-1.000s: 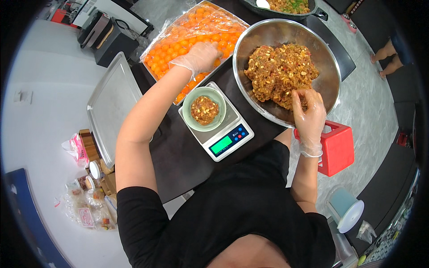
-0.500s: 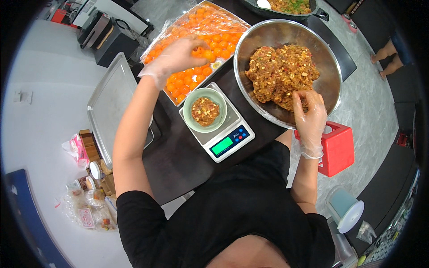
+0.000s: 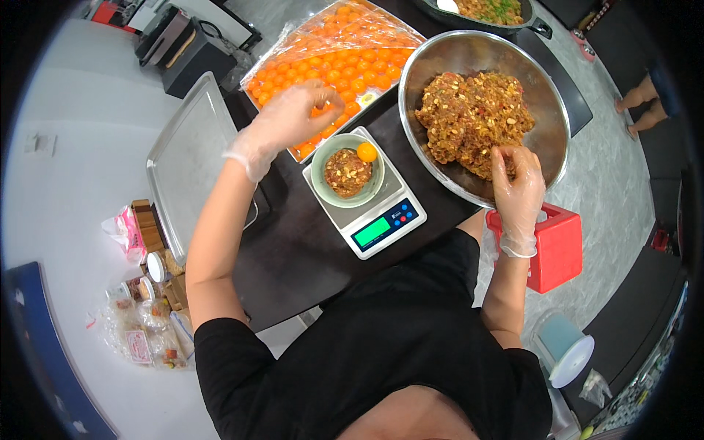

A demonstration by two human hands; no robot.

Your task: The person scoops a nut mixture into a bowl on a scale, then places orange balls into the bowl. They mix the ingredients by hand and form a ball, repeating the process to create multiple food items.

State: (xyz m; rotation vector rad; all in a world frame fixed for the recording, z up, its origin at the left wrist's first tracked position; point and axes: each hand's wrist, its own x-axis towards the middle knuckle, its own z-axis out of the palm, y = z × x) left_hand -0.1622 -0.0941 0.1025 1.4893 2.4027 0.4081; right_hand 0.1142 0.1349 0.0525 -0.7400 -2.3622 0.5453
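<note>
On the table [image 3: 275, 268] we see the basin [image 3: 548, 125], just beside the tray [image 3: 384, 101]; it seems to reach past the edge and could tip if the mix [image 3: 473, 117] is pressed too hard; near it stands the scale [image 3: 391, 192]. The right hand [image 3: 521, 187] has fingers bent close at the mix, and we cannot tell if it grips some; the left hand [image 3: 295, 114], over the tray, is half open, with nothing that we can see in it; if it knocks the cup [image 3: 316, 174] on the scale, the orange ball [image 3: 367, 152], high between lump [image 3: 347, 174] and rim, could roll out.
</note>
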